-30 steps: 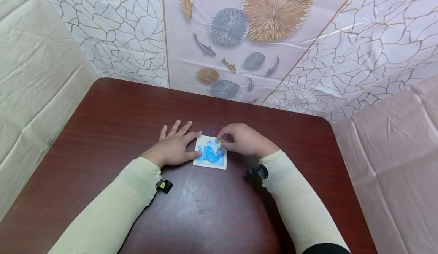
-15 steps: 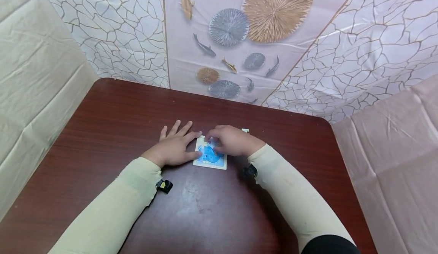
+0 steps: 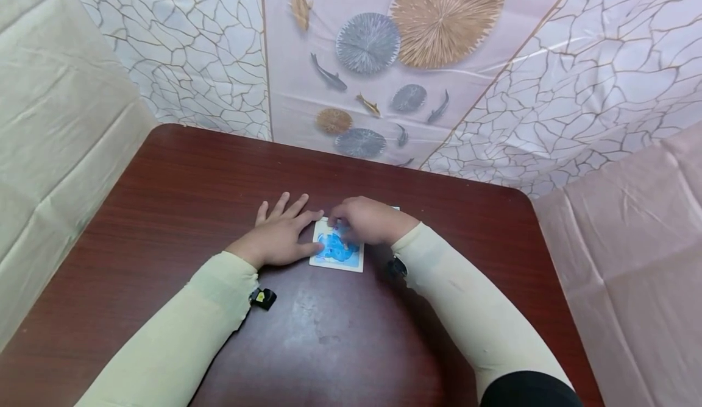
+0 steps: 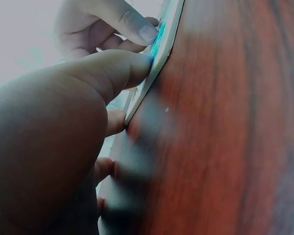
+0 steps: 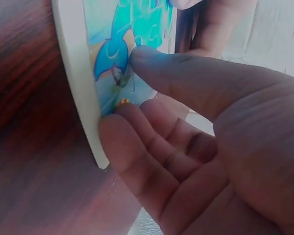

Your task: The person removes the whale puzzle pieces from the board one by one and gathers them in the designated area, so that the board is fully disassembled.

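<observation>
A small square jigsaw puzzle (image 3: 335, 263) in a pale frame lies on the table, showing a blue animal with a tail fin. My left hand (image 3: 271, 239) lies at its left side with the fingers spread. Its thumb rests on the puzzle's left edge and its index fingertip touches the upper left corner. My right hand (image 3: 370, 219) is over the puzzle's upper right part. In the right wrist view its thumb (image 5: 159, 66) touches the picture near the tail, and bent fingers (image 5: 125, 142) touch the surface, apart from the thumb. No lifted piece shows between them.
A small pale piece (image 3: 396, 208) sticks out behind the right hand, mostly hidden. The dark red-brown table (image 3: 307, 334) ends at a patterned cloth (image 3: 208, 60) at the back, with plain cloths (image 3: 60, 151) at both sides.
My right hand has moved left across the puzzle from its right edge, uncovering the pale piece behind it and then partly covering it again. The left hand and puzzle stay in place.
</observation>
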Motion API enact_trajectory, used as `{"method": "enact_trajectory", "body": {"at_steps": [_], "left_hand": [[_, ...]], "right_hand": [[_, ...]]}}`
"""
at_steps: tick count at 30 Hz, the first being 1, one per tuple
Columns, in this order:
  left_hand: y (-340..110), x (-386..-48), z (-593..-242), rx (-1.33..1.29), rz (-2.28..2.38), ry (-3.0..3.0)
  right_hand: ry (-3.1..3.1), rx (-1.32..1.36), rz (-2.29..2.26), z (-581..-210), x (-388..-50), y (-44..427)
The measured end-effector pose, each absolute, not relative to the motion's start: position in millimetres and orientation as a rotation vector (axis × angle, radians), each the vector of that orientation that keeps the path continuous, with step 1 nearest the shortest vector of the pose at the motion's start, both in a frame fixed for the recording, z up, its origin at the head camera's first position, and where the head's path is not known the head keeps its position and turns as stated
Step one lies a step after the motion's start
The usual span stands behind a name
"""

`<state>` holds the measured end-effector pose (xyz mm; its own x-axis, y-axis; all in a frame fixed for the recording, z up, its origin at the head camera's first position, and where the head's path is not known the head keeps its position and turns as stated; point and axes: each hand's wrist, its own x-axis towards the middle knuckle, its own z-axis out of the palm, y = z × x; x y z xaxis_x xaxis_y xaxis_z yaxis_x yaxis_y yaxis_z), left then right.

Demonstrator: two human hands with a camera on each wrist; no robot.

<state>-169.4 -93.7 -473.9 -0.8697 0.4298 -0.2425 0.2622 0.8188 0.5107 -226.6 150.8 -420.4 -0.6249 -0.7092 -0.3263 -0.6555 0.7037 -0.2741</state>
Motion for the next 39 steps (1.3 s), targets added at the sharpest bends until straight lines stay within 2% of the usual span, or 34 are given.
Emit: {"method": "enact_trajectory", "body": {"at_steps": [24,39], "left_hand": [[-92.0,-171.0,-474.1,0.51,0.687,2.64],[-92.6,-170.9,-474.0,0.495,0.674,2.65]], "right_hand": [[2.551,-0.973,-0.19,-421.2,-223.4,150.3],[2.602,-1.21,-0.437,-439.7,-205.7,177.7]]}}
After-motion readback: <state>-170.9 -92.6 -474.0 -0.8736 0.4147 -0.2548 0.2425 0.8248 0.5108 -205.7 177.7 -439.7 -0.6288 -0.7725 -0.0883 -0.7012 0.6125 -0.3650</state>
